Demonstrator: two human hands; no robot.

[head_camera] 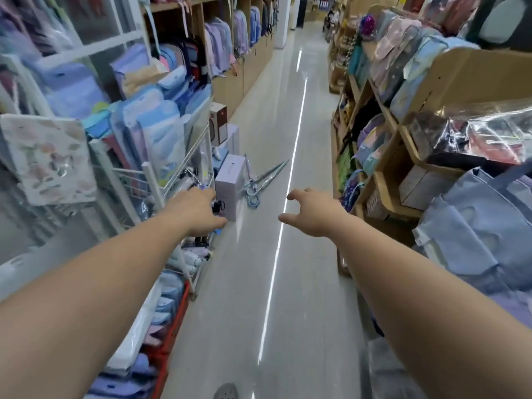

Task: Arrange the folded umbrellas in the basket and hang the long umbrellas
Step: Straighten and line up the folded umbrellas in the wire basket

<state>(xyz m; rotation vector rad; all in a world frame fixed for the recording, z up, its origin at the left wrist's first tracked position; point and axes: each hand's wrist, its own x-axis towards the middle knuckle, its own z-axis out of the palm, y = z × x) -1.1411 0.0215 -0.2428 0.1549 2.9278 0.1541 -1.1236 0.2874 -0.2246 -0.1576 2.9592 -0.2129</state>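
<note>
Blue long umbrellas (266,174): lay handles together on the floor (305,283).
Your right hand (311,211): spread, empty.
Left hand (201,210): grip unclear.
Risk: lifting one could have dragged the other.

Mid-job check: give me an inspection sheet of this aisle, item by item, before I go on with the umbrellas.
Surface: glossy floor, with a light streak reflected along it.
Job's things: long umbrellas lie on the floor beside a box; what look like folded umbrellas sit low in the wire rack.
Clutter: the box stands on the floor by the rack.
Hands: left hand at the rack's edge, fingers hidden; right hand over the floor, fingers loosely curled, holding nothing.
Cables: nothing seen.
Surroundings: shelves of bags on both sides.
</note>
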